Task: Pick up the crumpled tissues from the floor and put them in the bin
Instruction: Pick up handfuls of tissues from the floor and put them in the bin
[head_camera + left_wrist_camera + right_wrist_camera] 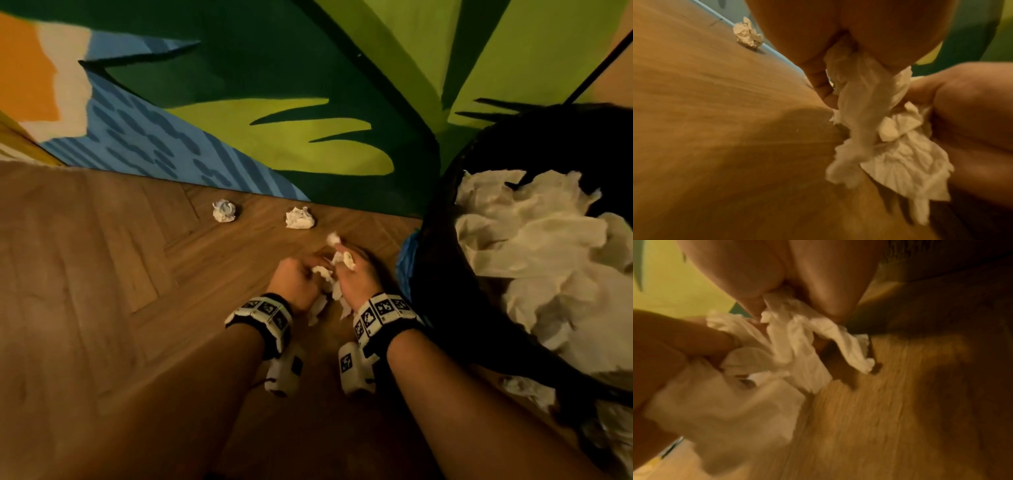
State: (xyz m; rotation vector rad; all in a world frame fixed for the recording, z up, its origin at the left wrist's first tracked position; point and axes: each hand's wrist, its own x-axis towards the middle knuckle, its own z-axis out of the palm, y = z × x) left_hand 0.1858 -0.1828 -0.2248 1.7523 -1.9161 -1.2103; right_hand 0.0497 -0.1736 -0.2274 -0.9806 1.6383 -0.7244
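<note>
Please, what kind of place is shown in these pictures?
Probably a room in a home: herringbone wood floor, a colourful leaf-pattern rug, and a dark bin full of tissues beside it.

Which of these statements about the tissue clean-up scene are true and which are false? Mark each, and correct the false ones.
1. Both hands grip tissue. True: the left hand and the right hand each hold white tissue between them.
2. Two crumpled tissues lie on the wooden floor near the rug. True: one, another.
3. The bin is empty. False: the bin already holds white tissue paper.
4. The bin stands to the person's left. False: it stands to the right.
5. The rug is plain grey. False: the rug is green, blue and orange.
</note>
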